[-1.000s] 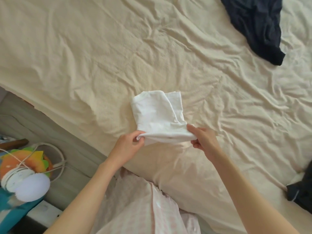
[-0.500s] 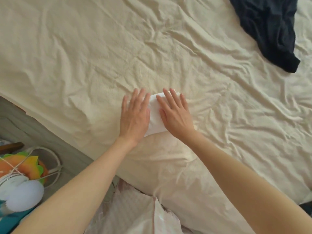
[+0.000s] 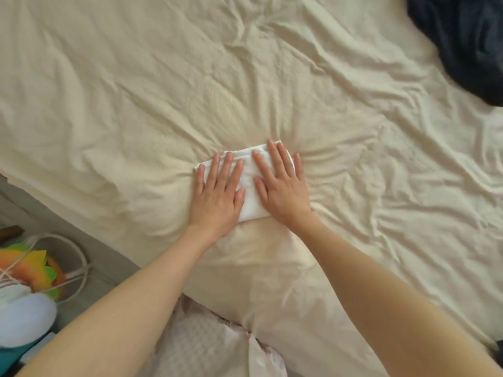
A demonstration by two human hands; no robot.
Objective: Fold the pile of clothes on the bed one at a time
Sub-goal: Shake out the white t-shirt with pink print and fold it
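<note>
A small white folded garment [image 3: 249, 191] lies on the cream bed sheet [image 3: 163, 91] near the bed's front edge. My left hand [image 3: 217, 194] rests flat on its left half, fingers spread. My right hand [image 3: 283, 189] lies flat on its right half, fingers spread too. Both palms press down and dent the mattress around the garment. Only a strip of white cloth shows between and beyond the hands. A dark navy garment [image 3: 462, 44] lies crumpled at the bed's far right corner.
The bed's edge runs diagonally at the lower left, with grey floor [image 3: 109, 262] beyond it. On the floor sit a colourful toy-like object [image 3: 30, 268], white cords and a white round item [image 3: 24, 317]. My pink checked clothing [image 3: 206, 346] shows at the bottom.
One second ago both hands pinched the garment's near edge; they folded it over and laid flat on it. Since half a second ago they stay pressed on it.
</note>
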